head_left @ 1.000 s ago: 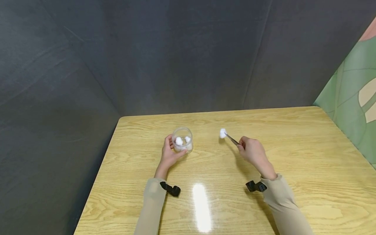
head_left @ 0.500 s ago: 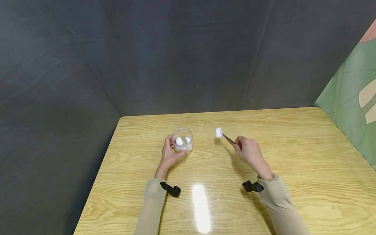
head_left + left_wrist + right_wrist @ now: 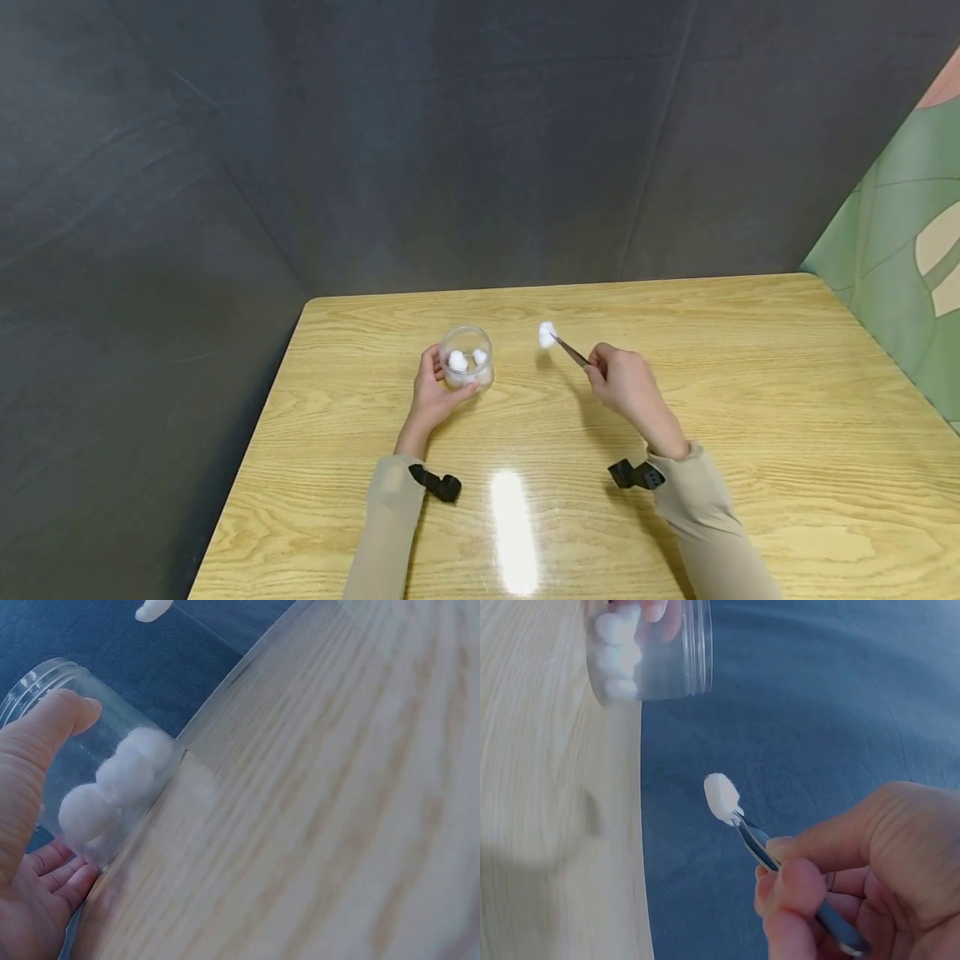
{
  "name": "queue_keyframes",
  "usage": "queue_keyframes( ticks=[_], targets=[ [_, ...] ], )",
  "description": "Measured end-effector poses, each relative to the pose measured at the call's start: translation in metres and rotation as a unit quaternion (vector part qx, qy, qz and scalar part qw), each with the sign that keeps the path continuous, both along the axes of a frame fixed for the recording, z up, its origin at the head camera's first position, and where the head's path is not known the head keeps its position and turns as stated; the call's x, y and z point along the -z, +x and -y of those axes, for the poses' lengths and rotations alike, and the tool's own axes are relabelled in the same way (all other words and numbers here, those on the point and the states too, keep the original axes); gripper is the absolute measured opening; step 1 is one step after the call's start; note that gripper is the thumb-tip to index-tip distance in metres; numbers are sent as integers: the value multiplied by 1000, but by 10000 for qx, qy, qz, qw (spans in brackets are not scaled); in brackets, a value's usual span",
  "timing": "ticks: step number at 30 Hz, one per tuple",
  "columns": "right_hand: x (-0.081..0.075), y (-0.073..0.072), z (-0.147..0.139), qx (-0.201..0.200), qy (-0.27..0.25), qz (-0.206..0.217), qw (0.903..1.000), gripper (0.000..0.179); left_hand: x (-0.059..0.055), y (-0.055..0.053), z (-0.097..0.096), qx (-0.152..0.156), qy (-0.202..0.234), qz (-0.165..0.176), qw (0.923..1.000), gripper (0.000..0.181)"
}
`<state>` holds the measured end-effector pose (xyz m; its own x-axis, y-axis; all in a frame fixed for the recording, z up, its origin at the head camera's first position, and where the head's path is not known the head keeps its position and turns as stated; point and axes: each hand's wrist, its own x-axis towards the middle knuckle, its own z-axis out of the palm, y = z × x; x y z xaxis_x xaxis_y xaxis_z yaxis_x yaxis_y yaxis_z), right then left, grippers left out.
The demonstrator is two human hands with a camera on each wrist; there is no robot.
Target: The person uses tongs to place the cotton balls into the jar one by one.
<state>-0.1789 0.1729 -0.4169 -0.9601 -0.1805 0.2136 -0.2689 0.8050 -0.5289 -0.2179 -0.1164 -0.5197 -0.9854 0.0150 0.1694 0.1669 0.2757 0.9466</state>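
Note:
My left hand (image 3: 437,396) grips a clear, open-topped jar (image 3: 467,340) that stands upright on the table, thumb on the near side and fingers around the left. Several white cotton balls (image 3: 124,776) lie in the bottom of the jar. To the right, my right hand (image 3: 632,388) pinches metal tweezers (image 3: 573,353) between thumb and fingers. A cotton ball (image 3: 721,796) is caught in the tweezers' tips, held above the table and apart from the jar, as its shadow on the wood shows.
The wooden table (image 3: 750,375) has its far edge just beyond the jar, against a dark cloth partition (image 3: 480,150). A green patterned surface (image 3: 892,217) borders the right side. Light glares off the table (image 3: 515,533) between the forearms.
My right hand has moved left, bringing the tweezers and the pinched cotton ball closer to the jar. The left hand and jar have stayed in place.

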Motion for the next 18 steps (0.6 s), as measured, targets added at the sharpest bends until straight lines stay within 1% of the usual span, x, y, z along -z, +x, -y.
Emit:
queue_keyframes(
  ticks=[7,18],
  targets=[
    [-2,0,9,-97,-72,40,9999,12,1,0,0,-54,-61,35,10000,82],
    [-4,2,21,-263,-238,-12,9994,11,1,-1,0,-19,-34,-17,10000,81]
  ],
)
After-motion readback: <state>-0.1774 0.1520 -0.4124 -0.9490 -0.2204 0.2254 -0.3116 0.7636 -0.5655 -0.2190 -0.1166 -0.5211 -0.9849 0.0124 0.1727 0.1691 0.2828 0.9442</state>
